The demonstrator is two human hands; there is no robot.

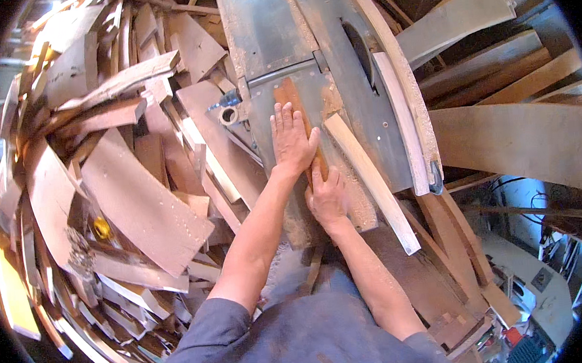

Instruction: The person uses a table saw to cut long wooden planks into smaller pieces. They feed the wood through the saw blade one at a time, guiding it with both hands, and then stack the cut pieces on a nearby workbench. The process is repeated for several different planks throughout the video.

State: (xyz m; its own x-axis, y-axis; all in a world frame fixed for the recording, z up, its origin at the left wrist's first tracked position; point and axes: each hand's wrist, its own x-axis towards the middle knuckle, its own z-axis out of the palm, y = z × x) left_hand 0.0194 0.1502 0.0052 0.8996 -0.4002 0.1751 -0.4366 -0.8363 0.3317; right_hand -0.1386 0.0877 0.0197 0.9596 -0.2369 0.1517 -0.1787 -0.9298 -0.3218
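A reddish-brown wooden strip point(287, 91) lies lengthwise on the metal bed of a jointer point(264, 119), its far end just short of the cutter slot point(283, 71). My left hand point(293, 139) presses flat on the strip, fingers stretched forward and the thumb out to the right side. Closer to my body, my right hand point(328, 196) grips the near end of the strip, partly hiding it. A pale wooden strip point(372, 182) rests to the right of my hands, its near end sticking out past the table.
A circular saw blade point(359, 54) stands in a slot right of the cutter. Beside it runs a wooden fence point(408, 119). Offcuts and boards point(141, 205) are heaped on the left; large boards point(511, 142) lean on the right. A round fitting point(229, 115) protrudes at the jointer's left edge.
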